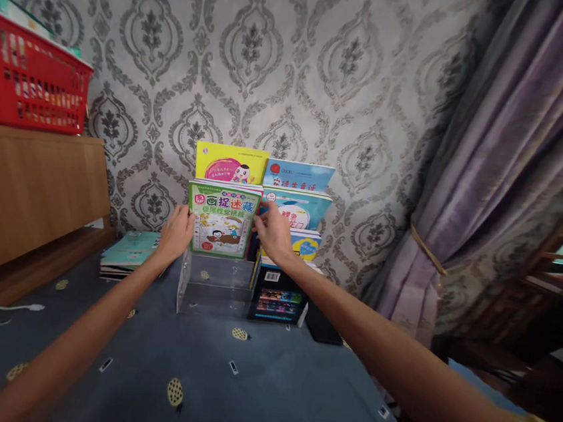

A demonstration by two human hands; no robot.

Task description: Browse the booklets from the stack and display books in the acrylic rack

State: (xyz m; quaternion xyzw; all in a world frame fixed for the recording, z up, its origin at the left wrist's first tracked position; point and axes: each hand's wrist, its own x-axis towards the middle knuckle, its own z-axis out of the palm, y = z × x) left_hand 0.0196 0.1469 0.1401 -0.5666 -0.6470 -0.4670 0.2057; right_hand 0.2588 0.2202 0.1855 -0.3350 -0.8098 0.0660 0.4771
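Observation:
A green-bordered picture book (223, 222) with Chinese lettering stands upright in the left column of a clear plastic tiered book stand (216, 301). My left hand (177, 230) grips its left edge, the fingertips partly hidden. At the right edge, my right hand (275, 234) has its thumb and fingers closed on the same book. Behind it rises a yellow book (231, 157). The right column bears a blue book (299, 172), a teal book (315, 206), a partly covered yellow-and-blue book (308, 246) and a black book (279, 281) in front.
Left of the stand lies a stack of teal-covered books (131, 249). A red basket (34, 77) sits on a wooden cabinet (36, 198). A white cable (0, 305) and a dark flat object (324, 329) rest on the blue patterned cloth (222, 393). A purple curtain (493, 159) hangs at right.

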